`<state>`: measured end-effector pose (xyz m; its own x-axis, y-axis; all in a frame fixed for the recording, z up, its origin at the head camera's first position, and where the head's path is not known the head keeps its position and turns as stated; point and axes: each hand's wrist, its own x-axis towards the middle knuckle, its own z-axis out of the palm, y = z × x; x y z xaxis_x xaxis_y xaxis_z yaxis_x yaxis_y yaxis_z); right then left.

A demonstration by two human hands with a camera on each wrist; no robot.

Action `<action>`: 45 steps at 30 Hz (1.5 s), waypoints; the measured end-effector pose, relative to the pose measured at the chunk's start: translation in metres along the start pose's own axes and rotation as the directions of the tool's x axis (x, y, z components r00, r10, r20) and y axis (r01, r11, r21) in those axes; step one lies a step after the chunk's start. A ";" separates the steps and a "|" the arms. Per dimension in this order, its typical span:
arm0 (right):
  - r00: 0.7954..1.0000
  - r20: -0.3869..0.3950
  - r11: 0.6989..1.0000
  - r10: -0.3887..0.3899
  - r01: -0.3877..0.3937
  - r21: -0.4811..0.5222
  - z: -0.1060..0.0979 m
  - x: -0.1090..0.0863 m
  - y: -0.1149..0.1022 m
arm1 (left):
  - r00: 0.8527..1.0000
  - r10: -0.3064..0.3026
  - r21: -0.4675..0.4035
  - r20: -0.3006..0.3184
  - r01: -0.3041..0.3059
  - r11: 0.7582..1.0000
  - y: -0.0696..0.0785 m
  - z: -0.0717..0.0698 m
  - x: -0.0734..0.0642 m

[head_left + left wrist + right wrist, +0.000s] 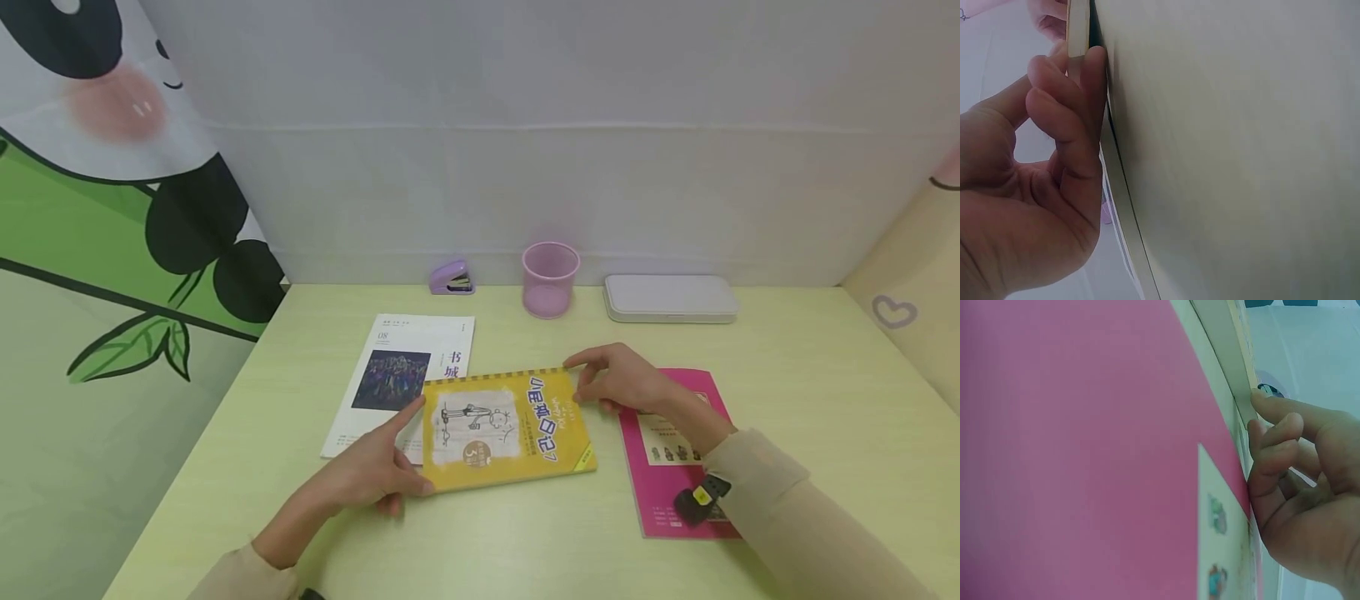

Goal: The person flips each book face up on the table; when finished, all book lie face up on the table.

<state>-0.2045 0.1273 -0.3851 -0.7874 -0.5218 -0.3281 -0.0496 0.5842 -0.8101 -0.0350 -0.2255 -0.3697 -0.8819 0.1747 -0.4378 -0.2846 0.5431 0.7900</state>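
A yellow comic-style book (487, 467) lies with its cover up and its title running sideways, between both hands. My left hand (367, 471) holds its left end, index finger at the upper corner and thumb at the lower one. At the right end, my right hand (626, 379) grips the edge near the upper corner. The book's left part covers a corner of a white magazine (390, 379). Under the right forearm is a pink book (652, 492), partly hidden. In the left wrist view, fingertips meet the end of the yellow book (1077, 28), its page edges showing.
Along the back of the pale table (817, 417) stand a purple stapler (452, 279), a pink translucent cup (549, 283) and a white flat case (671, 298). A white cloth wall (525, 183) rises behind them, with printed panels at both sides.
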 end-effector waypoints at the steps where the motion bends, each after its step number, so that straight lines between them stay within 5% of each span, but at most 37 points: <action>1: 1.000 0.004 1.000 -0.001 0.001 -0.006 0.000 0.000 0.000 | 1.000 -0.006 0.006 -0.005 0.006 1.000 0.000 0.001 0.000; 14: 1.000 0.029 1.000 -0.011 0.012 -0.029 0.000 -0.002 -0.001 | 0.999 -0.033 0.057 -0.034 0.035 0.998 0.001 0.004 0.001; 18: 0.999 0.031 0.999 -0.024 0.024 -0.021 0.000 -0.004 -0.001 | 0.999 -0.041 0.079 -0.025 0.043 0.996 0.004 -0.001 0.000; 22: 0.999 0.031 1.000 -0.017 0.017 0.016 -0.002 -0.008 -0.002 | 0.993 -0.076 0.137 -0.088 0.088 0.987 0.011 -0.010 0.002; 27: 1.000 0.021 1.000 -0.021 0.020 0.021 -0.004 -0.017 -0.009 | 0.990 -0.003 0.236 -0.144 0.037 0.971 0.019 -0.029 0.006; 35: 0.999 0.046 0.999 0.029 -0.028 -0.031 0.000 -0.039 -0.017 | 0.985 0.124 0.340 -0.122 -0.076 0.938 0.025 -0.053 0.035; 45: 0.999 -0.037 0.994 0.012 -0.016 -0.108 0.021 -0.068 -0.006 | 0.992 0.073 0.300 -0.101 -0.040 0.953 0.020 -0.055 0.066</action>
<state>-0.1378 0.1468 -0.3682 -0.8100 -0.4914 -0.3200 -0.1029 0.6563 -0.7474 -0.1191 -0.2477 -0.3588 -0.9338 0.1300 -0.3333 -0.1237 0.7570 0.6416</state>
